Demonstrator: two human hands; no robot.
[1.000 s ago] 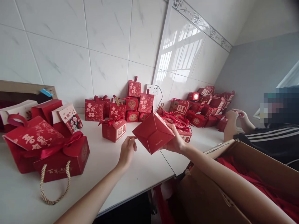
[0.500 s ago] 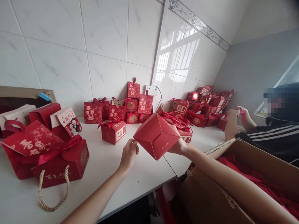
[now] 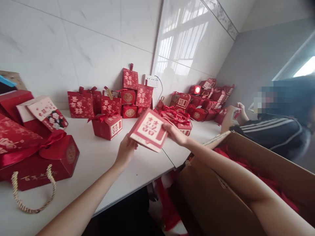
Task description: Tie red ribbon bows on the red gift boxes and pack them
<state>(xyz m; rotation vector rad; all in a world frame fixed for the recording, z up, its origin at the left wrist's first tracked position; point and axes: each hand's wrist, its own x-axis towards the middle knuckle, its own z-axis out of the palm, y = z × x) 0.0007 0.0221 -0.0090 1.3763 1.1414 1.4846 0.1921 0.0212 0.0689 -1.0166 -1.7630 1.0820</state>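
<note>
A small red gift box is held in the air above the white table, one face with a white double-happiness panel turned towards me. My left hand grips its lower left edge, fingers partly hidden beneath it. On the other side my right hand clasps the box's right edge, thumb on the panel. Just behind and left stands a red box with a ribbon bow and a similar white panel.
Red gift bags and boxes line the tiled wall, with more stacked boxes at right. A rope-handled box is at left. An open cardboard carton with red material stands under my right arm. A person in a dark striped sleeve works beyond.
The gift box has turned from its folded bottom to its double-happiness face. My left hand, apart from it before, now grips it. The view has shifted right.
</note>
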